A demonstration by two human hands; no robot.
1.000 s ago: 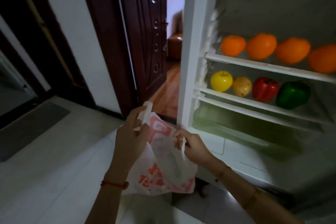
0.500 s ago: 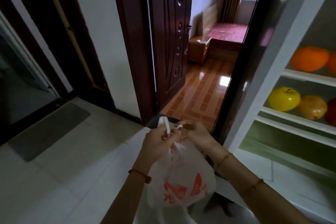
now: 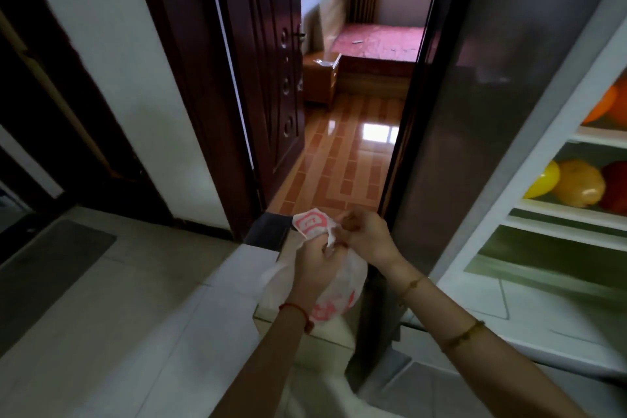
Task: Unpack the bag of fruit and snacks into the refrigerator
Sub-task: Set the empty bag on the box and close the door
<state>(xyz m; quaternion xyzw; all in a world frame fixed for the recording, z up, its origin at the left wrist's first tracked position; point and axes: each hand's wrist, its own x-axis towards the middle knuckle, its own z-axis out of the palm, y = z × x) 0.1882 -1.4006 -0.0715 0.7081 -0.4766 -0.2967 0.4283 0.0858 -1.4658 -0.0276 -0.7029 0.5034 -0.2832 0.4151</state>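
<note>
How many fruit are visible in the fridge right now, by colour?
Orange: 1, the orange round fruit on the upper shelf, cut off by the frame edge
Yellow: 1, the bright yellow round fruit
Yellow-orange: 1, the dull yellow-orange fruit
Red: 1, the red fruit, partly out of frame
Total: 4 visible; more may lie beyond the frame.

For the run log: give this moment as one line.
stage: bag handling | left hand: pinching plastic bag top | right hand: pinching bag top | refrigerator: open, fruit on shelves
</note>
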